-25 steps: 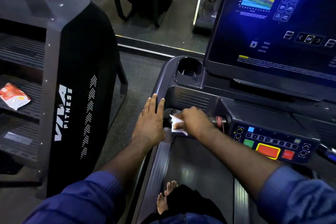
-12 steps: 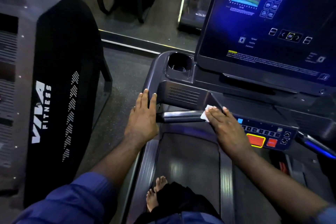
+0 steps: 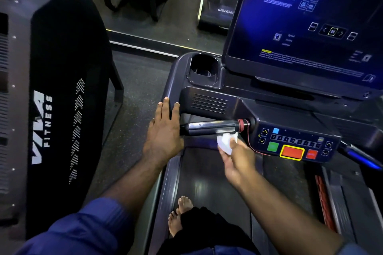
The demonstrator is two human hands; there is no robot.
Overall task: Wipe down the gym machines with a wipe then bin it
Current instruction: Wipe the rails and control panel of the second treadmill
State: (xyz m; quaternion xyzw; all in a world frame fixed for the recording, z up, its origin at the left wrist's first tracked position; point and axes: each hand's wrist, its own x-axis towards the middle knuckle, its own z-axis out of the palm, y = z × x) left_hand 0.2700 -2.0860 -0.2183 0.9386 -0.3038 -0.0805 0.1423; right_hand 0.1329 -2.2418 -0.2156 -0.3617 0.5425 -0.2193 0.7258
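I stand on a dark treadmill [image 3: 178, 72] with a lit screen [image 3: 300, 27]. My right hand [image 3: 238, 159] holds a crumpled white wipe [image 3: 226, 141] palm-up against the underside of the chrome handlebar [image 3: 207, 126], close to its red safety clip [image 3: 240, 124]. My left hand [image 3: 163, 132] rests flat with straight fingers on the left edge of the console, at the handlebar's left end.
A button panel [image 3: 294, 143] with green, orange and red keys sits right of the wipe. A cup holder [image 3: 204, 67] lies above. A tall black VIVA FITNESS machine [image 3: 62, 99] stands to the left across a strip of floor. My bare feet [image 3: 180, 213] stand on the belt.
My right hand turned palm-up and dropped from the top of the bar's right end to below it, with the wipe. The left hand stayed on the console edge.
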